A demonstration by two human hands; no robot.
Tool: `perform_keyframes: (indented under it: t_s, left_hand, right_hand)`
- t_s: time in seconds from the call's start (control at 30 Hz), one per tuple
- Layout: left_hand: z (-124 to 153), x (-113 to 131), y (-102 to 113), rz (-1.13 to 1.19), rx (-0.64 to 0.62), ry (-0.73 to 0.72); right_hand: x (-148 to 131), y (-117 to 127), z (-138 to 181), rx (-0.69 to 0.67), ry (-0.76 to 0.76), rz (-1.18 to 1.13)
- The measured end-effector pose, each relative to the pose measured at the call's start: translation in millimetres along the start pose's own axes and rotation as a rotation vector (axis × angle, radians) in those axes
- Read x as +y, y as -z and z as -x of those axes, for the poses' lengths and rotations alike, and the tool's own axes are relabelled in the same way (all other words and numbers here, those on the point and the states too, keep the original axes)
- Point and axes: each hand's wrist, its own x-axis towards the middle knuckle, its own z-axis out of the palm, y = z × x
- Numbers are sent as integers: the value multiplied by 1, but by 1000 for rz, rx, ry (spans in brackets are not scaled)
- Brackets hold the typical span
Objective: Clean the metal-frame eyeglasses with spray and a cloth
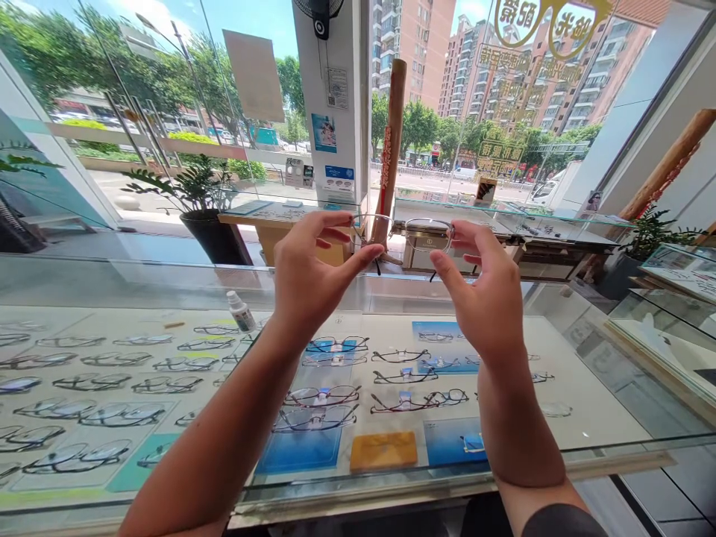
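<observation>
A pair of thin-rimmed glasses (403, 233) with clear lenses is held up at eye level above a glass display counter (559, 462). My left hand (313, 272) pinches the left lens rim between thumb and fingers. My right hand (481, 287) grips the right rim the same way. The temple tips hang down between the two hands. Under the counter glass lie several rows of eyeglass frames (318, 406) on pale trays.
A small white dropper bottle (242, 311) stands on the counter left of my left arm. A potted plant (204, 205), a wooden post (391, 142) and further glass showcases (660, 335) stand behind and to the right. Shop windows face a street.
</observation>
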Motion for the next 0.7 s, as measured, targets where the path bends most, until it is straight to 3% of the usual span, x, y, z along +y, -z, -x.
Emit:
perform_keyframes:
  t_s: [0.7]
  left_hand:
    - [-1, -4, -3, 24, -7, 26]
  right_hand:
    - [0, 0, 0, 42, 58, 23]
